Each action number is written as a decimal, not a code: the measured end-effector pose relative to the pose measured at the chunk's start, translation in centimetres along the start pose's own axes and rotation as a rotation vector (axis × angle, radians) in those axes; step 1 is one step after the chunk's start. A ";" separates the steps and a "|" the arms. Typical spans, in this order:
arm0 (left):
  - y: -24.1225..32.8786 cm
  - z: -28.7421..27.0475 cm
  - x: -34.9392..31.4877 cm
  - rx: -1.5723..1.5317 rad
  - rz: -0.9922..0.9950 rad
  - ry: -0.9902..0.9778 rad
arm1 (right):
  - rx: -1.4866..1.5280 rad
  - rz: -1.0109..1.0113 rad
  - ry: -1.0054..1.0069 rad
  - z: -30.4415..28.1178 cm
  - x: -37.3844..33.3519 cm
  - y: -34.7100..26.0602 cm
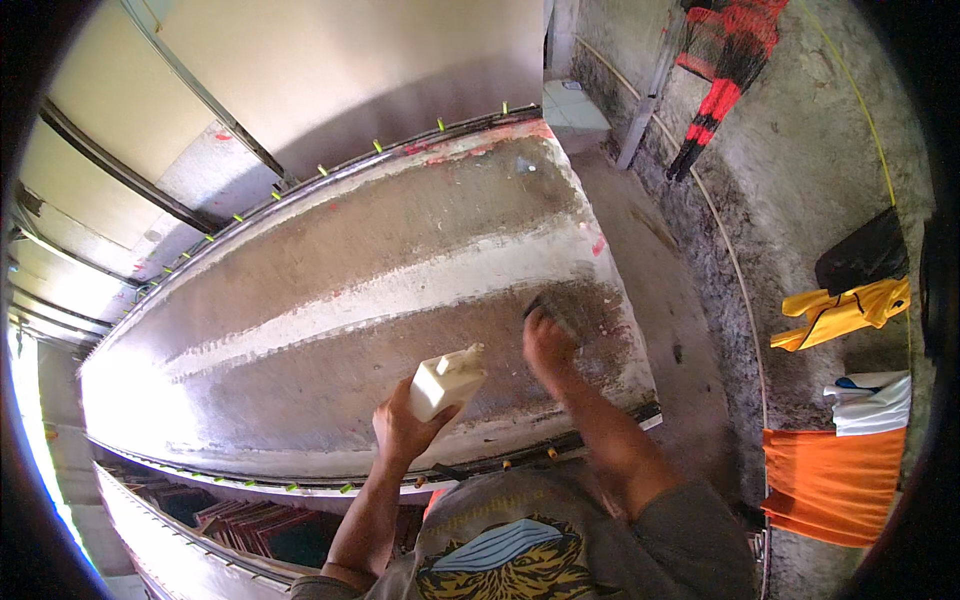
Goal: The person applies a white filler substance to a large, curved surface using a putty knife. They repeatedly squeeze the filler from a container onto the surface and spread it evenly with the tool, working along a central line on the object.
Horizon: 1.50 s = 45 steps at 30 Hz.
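In front of me stretches a long table [400, 300] with two brownish stained bands and a pale strip between them. My left hand [405, 425] is closed around a cream-white plastic bottle [440, 385], tilted with its neck to the right, above the near band. Farther right, my right hand [550, 352] is closed on a dark, flat-looking block or pad [552, 314] at the near band's right end. The fingers partly cover that block, so its exact kind is unclear.
Small yellow-green pegs [378, 146] line the table's long edges. Below its near side, a shelf holds stacked frames [270, 528]. Along the right wall hang an orange cloth [835, 485], a yellow garment [850, 312] and a red-black knitted piece [728, 70].
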State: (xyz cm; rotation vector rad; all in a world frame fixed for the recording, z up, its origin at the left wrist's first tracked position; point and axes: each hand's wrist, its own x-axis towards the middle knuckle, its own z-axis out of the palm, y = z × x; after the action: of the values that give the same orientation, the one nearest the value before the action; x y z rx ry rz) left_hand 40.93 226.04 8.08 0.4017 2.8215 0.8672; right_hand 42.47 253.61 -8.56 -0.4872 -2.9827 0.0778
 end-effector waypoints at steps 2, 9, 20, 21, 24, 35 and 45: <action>-0.2 -0.1 1.2 0.099 0.063 -0.017 | 0.094 -0.045 -0.052 -1.3 -1.2 -1.5; 1.9 -0.4 6.2 0.334 0.146 -0.188 | 0.313 0.441 -0.043 -8.1 -2.9 8.4; 5.8 0.9 9.4 0.591 0.244 -0.331 | 0.317 0.404 -0.089 -6.4 -7.0 11.4; 6.0 1.0 9.6 0.599 0.223 -0.351 | 0.334 0.382 -0.079 -6.4 -7.0 11.4; 6.5 1.6 10.1 0.626 0.189 -0.363 | 0.355 0.391 -0.091 -6.9 -6.7 11.3; 2.6 3.4 8.1 0.108 0.042 -0.105 | 0.172 0.339 -0.152 -6.3 -1.2 8.3; -6.8 -0.9 -3.5 -0.582 -0.171 0.245 | 0.015 -0.030 -0.039 0.9 3.7 -10.3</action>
State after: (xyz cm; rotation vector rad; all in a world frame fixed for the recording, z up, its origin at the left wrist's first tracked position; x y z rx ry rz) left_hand 42.61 219.10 5.18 -0.0319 2.5715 1.7125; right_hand 35.64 245.06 -8.34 -0.4440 -3.0240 0.1079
